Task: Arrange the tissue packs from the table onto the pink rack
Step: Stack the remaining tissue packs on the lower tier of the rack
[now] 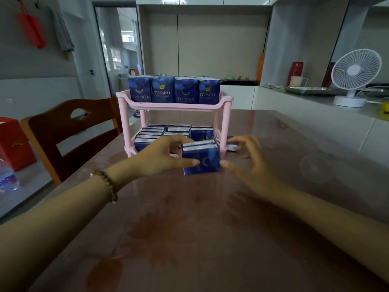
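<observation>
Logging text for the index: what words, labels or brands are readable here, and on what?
"TWINKLE": on each of the four dark-blue tissue packs atop the pink plastic rack.
Yellow badges on those packs: too small.
Print on the hand-held blue packs and clear plastic bottle label: blurred.

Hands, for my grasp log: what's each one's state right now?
Left hand: grips the tissue packs.
Right hand: thumb touches the packs; grip cannot be told.

A rack (pixel 123 114) stands on the table (pixel 189 228), packs (pixel 174 90) on both shelves (a stack (pixel 201 163) before it), chair (pixel 69 131) left.
</observation>
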A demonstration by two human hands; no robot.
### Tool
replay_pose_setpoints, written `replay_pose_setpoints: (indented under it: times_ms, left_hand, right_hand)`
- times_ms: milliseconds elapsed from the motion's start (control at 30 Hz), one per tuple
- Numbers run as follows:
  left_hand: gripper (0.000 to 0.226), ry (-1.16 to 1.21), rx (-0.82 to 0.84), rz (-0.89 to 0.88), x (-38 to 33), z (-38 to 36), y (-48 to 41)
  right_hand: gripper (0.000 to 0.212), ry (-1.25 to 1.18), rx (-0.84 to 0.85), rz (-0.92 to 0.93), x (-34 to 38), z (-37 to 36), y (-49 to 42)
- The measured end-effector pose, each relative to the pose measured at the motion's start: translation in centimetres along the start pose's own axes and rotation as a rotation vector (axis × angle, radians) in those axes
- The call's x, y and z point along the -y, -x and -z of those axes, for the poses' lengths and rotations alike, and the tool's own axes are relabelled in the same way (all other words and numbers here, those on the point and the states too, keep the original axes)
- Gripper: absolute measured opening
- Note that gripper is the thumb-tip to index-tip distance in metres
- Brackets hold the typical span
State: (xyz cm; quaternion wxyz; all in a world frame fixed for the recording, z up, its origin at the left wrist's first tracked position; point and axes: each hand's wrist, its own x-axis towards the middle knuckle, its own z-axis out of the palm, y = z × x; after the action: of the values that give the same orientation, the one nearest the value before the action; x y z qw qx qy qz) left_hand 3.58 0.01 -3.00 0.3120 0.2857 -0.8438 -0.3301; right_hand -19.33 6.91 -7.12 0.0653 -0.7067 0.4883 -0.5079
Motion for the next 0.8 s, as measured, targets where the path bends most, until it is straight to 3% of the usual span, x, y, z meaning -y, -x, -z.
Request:
replay_pose_setpoints:
  times_ms: [67,167,267,400,567,700,800]
  left_hand:
    - [0.038,-0.029,-0.056,0.019,-0.1,1.6,-0.9]
    - [0.037,-0.057,-0.092,0.038,-0.1,3.1,-2.5]
    - [0.027,-0.008,-0.082,0.063,0.4,3.1,-4.3]
    - [0.035,-0.067,-0.068,0.062,1.0,2.4,-6.9]
    - [0.042,-0.170,-0.023,0.084,2.5,1.6,-10.0]
    - [0.048,-0.224,-0.031,0.150,3.0,1.4,-12.1]
    - [0.048,-0.266,0.071,0.220,3.4,1.2,-13.1]
  right_hand:
    - [0.040,0.050,-0.038,0.020,-0.5,0.5,-0.9]
    - [0.040,0.065,0.077,-0.100,-1.2,0.6,-1.9]
    - [0.049,0.057,0.201,-0.139,-1.7,0.1,-2.4]
    - [0.068,0.053,0.285,-0.177,-2.1,-0.5,-2.9]
    - [0.073,0.107,0.377,-0.232,-2.2,-0.4,-2.8]
    - [0.074,0.096,0.386,-0.218,-2.8,-0.7,-2.9]
    - [0.077,0.083,0.370,-0.216,-3.1,-0.8,-2.9]
